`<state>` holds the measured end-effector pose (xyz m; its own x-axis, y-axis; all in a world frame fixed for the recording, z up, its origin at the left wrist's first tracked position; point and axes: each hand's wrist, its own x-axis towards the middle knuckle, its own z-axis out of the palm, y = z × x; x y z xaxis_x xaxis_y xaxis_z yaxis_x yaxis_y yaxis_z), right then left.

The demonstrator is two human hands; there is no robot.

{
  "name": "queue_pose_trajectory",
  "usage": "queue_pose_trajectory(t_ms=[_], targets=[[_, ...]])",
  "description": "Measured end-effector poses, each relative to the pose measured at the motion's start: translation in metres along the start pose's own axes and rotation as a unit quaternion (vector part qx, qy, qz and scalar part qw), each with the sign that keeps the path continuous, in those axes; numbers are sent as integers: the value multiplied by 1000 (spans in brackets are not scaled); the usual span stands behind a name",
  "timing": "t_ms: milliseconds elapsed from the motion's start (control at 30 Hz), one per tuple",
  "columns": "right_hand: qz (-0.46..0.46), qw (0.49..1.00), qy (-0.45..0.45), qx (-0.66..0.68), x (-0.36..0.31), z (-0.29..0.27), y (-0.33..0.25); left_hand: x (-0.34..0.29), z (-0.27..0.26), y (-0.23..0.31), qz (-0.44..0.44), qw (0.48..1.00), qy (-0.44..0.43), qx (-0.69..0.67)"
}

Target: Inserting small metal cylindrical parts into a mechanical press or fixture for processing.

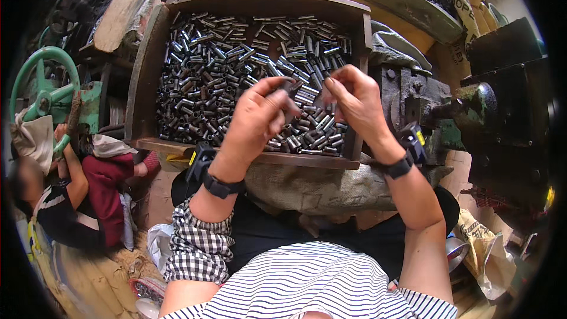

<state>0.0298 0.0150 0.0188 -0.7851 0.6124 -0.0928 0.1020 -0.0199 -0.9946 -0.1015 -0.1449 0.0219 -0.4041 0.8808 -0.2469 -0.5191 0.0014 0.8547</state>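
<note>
Metal tubes (204, 91), one large loose lot; located in a shallow wooden tray (144, 77) before the person, heaped thickest at the left and nearer side, thinner toward the back, where brown floor boards of the tray show between them; short, straight, round in section, many with open ends; surfaces bright and smooth on some, dull grey to brownish on others; lying at all angles, some side by side.

Tray: brown boards, worn, with raised walls, which presumably keep round pieces from rolling away; its place close in front of the lap likely puts the whole lot within easy reach.

Hands, two, bare, above the tubes; left hand (257, 115) with fingers curled and thumb drawn in, a narrow grip, a dark piece seemingly at the fingertips, too blurred to confirm; right hand (357, 100) with thumb and fingers bent close together, contents, if any, impossible to tell; the two stand near each other but apart, perhaps so that both work over the tray and a dropped piece lands among the rest.

Surroundings: coarse, creased sacking (319, 186) at the tray's near side; dark, heavy, greasy-looking machine (514, 106) at right; green spoked handwheel (44, 105) at left, smooth-rimmed; checked cloth sleeve (201, 242) on the left arm, gathered in folds.
</note>
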Motion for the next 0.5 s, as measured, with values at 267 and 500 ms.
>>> queue_pose_trajectory(t_ms=[267,500], targets=[[-144,790,-38,-595,44,21,28,2,-8,10,-5,984,117,137],[-164,902,4,-400,10,4,18,-1,6,-7,149,692,80,702]])
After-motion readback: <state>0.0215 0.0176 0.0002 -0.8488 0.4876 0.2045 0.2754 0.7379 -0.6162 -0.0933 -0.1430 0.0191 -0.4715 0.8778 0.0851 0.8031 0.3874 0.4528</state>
